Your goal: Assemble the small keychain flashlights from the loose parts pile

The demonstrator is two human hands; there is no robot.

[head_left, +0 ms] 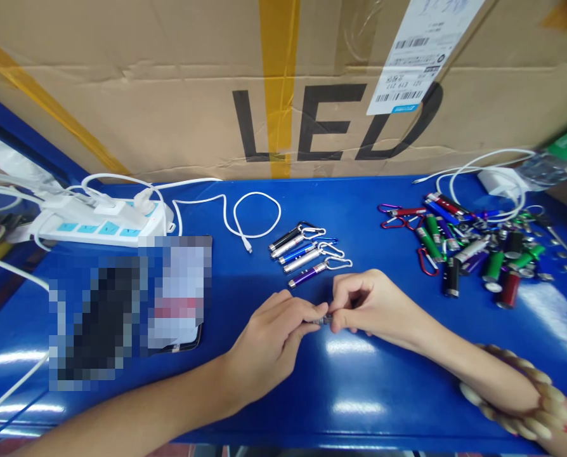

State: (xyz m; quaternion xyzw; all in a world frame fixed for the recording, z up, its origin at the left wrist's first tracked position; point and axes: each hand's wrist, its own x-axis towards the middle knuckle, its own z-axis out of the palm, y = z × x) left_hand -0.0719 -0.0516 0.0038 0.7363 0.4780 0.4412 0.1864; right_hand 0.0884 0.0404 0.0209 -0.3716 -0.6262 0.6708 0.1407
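Note:
Near the middle of the blue table, my left hand (271,336) pinches a small grey metal piece (319,321) between thumb and index finger. My right hand (378,308) is closed around the other end of the same piece, its fingertips almost meeting the left ones. Most of the piece is hidden by fingers, so its exact kind does not show. Just beyond my hands lies a neat row of several mini keychain flashlights (299,252), black, silver, blue and purple, with carabiner clips pointing right.
At right is a loose heap of coloured mini flashlights (455,251) and small metal parts. A white power strip (107,222), a cable (278,209) and two blurred phone-like objects (181,292) lie at left. A large cardboard box (183,95) stands along the back.

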